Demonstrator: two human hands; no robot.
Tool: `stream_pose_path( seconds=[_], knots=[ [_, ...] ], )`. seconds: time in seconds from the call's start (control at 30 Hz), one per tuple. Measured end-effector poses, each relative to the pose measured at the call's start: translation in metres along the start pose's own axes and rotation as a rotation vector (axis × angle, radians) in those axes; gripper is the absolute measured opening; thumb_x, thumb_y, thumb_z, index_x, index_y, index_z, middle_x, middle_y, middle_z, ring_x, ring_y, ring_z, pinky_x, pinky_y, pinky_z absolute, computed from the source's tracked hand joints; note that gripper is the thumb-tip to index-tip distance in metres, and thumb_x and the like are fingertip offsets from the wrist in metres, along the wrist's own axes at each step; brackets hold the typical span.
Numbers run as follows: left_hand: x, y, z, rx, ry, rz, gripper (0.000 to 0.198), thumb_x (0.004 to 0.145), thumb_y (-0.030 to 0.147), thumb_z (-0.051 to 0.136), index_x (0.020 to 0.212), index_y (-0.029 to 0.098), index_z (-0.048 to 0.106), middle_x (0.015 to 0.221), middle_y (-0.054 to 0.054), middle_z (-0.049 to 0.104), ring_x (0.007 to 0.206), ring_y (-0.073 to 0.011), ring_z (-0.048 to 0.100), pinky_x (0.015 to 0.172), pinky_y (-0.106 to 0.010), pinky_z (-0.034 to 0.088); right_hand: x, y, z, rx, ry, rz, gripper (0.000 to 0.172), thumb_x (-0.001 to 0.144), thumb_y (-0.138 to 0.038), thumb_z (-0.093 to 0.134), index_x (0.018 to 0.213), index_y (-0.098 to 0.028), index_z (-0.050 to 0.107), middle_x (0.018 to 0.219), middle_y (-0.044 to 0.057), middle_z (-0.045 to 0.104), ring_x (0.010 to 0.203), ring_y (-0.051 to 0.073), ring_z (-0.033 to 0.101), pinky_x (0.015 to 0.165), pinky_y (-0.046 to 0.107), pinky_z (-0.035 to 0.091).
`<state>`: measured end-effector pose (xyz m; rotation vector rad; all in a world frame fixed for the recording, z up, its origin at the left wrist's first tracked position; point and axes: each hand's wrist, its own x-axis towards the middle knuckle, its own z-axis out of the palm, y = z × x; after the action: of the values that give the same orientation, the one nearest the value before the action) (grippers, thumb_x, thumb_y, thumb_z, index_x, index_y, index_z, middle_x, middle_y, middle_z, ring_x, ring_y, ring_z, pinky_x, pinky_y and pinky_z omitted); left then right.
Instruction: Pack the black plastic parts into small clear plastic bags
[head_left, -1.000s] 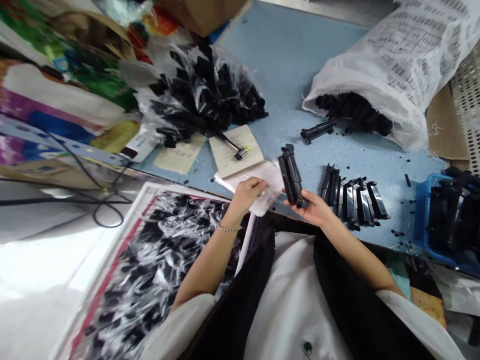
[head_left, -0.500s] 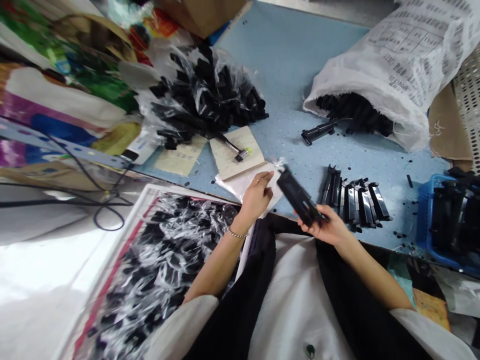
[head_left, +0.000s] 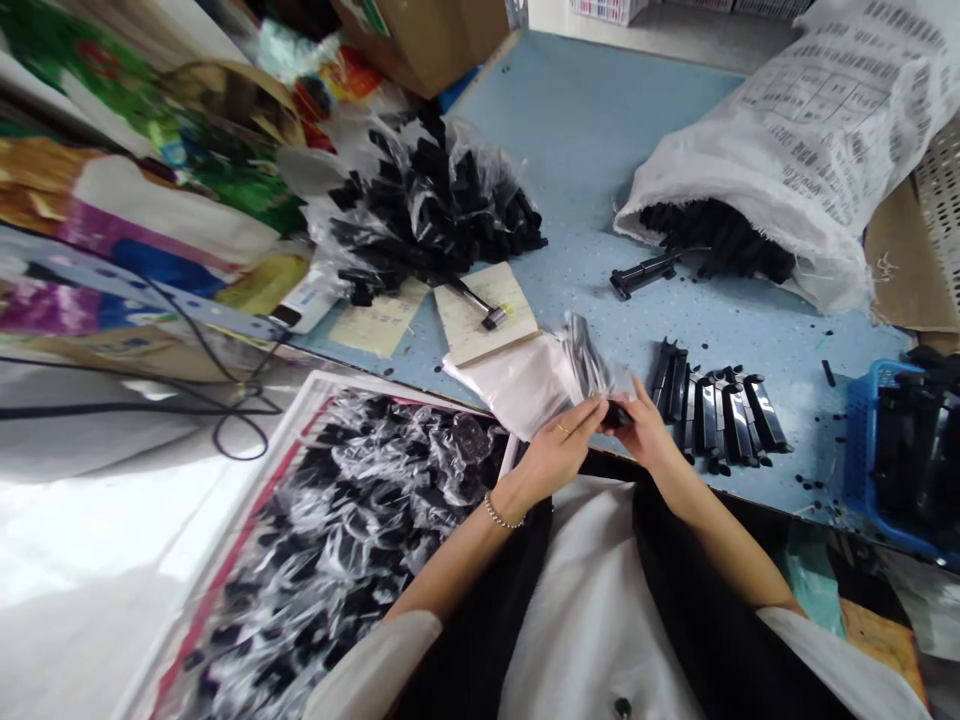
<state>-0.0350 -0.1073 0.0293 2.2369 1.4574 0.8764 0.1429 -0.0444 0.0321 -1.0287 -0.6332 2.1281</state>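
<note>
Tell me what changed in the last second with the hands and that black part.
The left hand lifted a clear bag off the stack of bags; the right hand swung the black part left and into it. Both hands now grip them together. The row of parts and sack stayed put.

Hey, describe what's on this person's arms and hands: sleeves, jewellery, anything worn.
Both forearms are bare below white sleeves that end near the elbows. The left hand has a thin gold-coloured ring, with a beaded silver bracelet at its wrist. The right hand wears nothing visible.
</note>
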Motion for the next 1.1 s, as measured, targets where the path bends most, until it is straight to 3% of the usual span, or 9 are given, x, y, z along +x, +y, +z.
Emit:
stream_pose_path(
  seconds=[0.1,0.17,0.23,0.37,0.43,0.57,0.67,0.8,1.1],
  knots=[
    [0.011,0.008,-0.007,-0.103,-0.002,-0.04,0.08,0.094,0.02,0.053,0.165,0.025,0.014,0.164,-0.02,0.032,0.138,-0.0302,0.054,0.102,-0.043,0.058,-0.001,-0.007,0.005,-0.286,0.066,-0.158,0.038,0.079,-0.047,0.075,0.103,-0.025,0.056,0.069,-0.006,0.064,0.056,0.015,0.063,0.051,0.027,0.05],
    [0.023,0.008,-0.014,-0.11,-0.027,-0.082,0.08,0.091,0.027,0.063,0.162,0.024,0.025,0.168,-0.021,0.021,0.136,-0.033,0.055,0.095,-0.042,0.061,-0.005,-0.009,0.009,-0.513,0.143,-0.282,0.039,0.079,-0.051,0.076,0.095,-0.024,0.054,0.073,-0.005,0.064,0.063,0.016,0.063,0.061,0.03,0.054],
    [0.036,0.008,-0.02,-0.094,-0.009,-0.08,0.057,0.094,0.026,0.06,0.149,0.022,0.047,0.165,-0.018,0.032,0.136,-0.0317,0.055,0.099,-0.043,0.059,-0.01,-0.013,0.015,-0.651,0.139,-0.413,0.038,0.082,-0.054,0.074,0.095,-0.024,0.055,0.087,0.0,0.069,0.078,0.018,0.066,0.075,0.034,0.056],
    [0.061,-0.001,-0.039,-0.078,0.241,-0.11,0.025,0.098,0.027,0.055,0.12,0.022,0.065,0.132,-0.012,0.067,0.126,-0.0243,0.062,0.11,-0.041,0.051,-0.019,-0.028,0.025,-0.661,-0.161,-0.537,0.036,0.092,-0.053,0.066,0.111,-0.023,0.064,0.148,0.014,0.055,0.122,0.025,0.062,0.102,0.041,0.051],
    [0.079,-0.02,-0.06,-0.048,0.395,-0.15,0.02,0.095,0.027,0.06,0.113,0.022,0.065,0.12,-0.009,0.071,0.119,-0.0233,0.065,0.108,-0.041,0.052,-0.02,-0.033,0.027,-0.654,-0.216,-0.531,0.034,0.094,-0.05,0.065,0.115,-0.024,0.067,0.153,0.014,0.052,0.128,0.025,0.06,0.106,0.042,0.049],
    [0.144,-0.092,-0.133,0.102,0.753,-0.138,0.014,0.091,0.022,0.068,0.103,0.019,0.062,0.123,-0.006,0.066,0.128,-0.023,0.059,0.115,-0.042,0.044,-0.018,-0.029,0.02,-0.688,-0.159,-0.441,0.032,0.094,-0.049,0.064,0.112,-0.023,0.07,0.118,0.009,0.074,0.108,0.022,0.069,0.098,0.04,0.053],
    [0.201,-0.145,-0.182,0.215,0.831,-0.173,0.008,0.096,0.013,0.058,0.102,0.008,0.057,0.123,-0.006,0.062,0.127,-0.0189,0.056,0.113,-0.043,0.042,-0.016,-0.019,0.012,-0.727,-0.154,-0.362,0.031,0.094,-0.049,0.064,0.107,-0.022,0.072,0.103,0.006,0.076,0.097,0.02,0.072,0.092,0.038,0.054],
    [0.249,-0.168,-0.188,0.187,0.71,-0.341,0.021,0.093,0.006,0.061,0.113,0.009,0.058,0.122,-0.005,0.065,0.118,-0.0125,0.058,0.108,-0.035,0.047,-0.014,-0.012,0.005,-0.687,-0.137,-0.319,0.028,0.092,-0.047,0.064,0.098,-0.021,0.072,0.098,0.005,0.076,0.092,0.019,0.072,0.087,0.035,0.055],
    [0.29,-0.149,-0.071,0.544,-0.143,-0.432,0.03,0.101,0.011,0.042,0.121,0.002,0.061,0.131,-0.021,0.063,0.121,-0.023,0.056,0.105,-0.044,0.043,-0.035,-0.026,-0.004,-0.756,-0.061,-0.354,0.024,0.094,-0.042,0.061,0.097,-0.02,0.071,0.096,0.005,0.076,0.089,0.017,0.071,0.083,0.033,0.056]
  ],
)
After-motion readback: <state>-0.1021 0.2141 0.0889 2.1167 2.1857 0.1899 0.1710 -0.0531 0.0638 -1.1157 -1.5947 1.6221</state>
